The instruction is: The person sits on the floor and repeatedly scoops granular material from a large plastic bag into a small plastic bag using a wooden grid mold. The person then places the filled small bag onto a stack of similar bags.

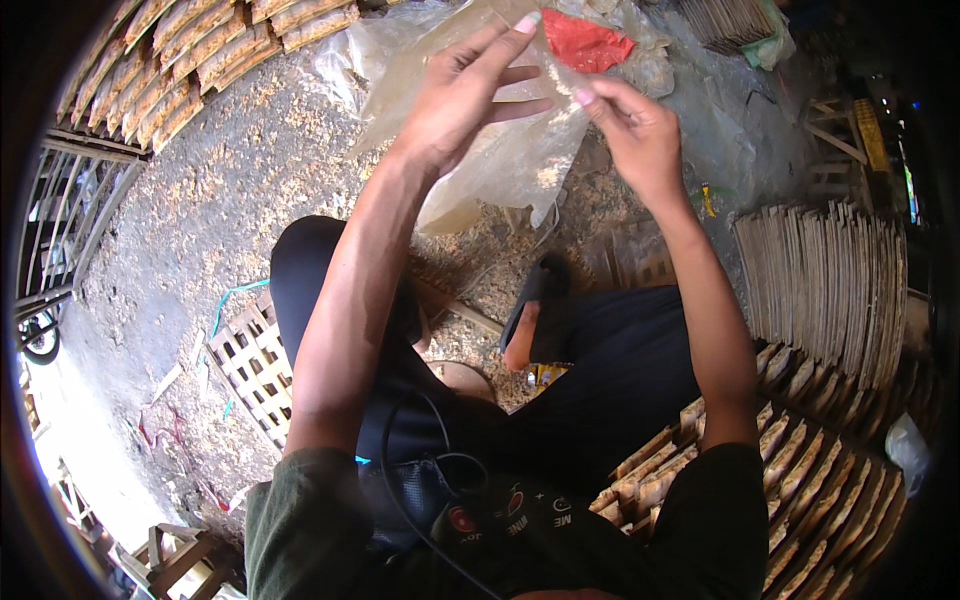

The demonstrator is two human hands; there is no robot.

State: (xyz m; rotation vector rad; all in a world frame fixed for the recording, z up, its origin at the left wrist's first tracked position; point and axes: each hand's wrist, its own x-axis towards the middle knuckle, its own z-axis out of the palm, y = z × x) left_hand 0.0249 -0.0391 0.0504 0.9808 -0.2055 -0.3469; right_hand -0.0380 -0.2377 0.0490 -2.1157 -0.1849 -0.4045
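Observation:
A cloudy, see-through plastic sheet (490, 170) is stretched out in front of me, above the floor at the far side. My left hand (470, 95) has its thumb at the sheet's upper edge, seemingly pinching it, while the lower fingers stretch out to the right. The fingertips behind that thumb are hidden. My right hand (635, 125) pinches the sheet's right edge between thumb and forefinger. Pale crumbs cling to the plastic near this pinch. Just beyond, between the two hands, lies a red piece of plastic (590, 43).
More crumpled clear plastic (720, 120) lies at the far right. Stacked crusty, pale-brown slabs (190, 50) stand far left, with more slabs (820, 480) near right. Thin upright boards (825, 285) line the right. A slatted crate (250, 365) sits beside my left leg; crumbs litter the floor (270, 150).

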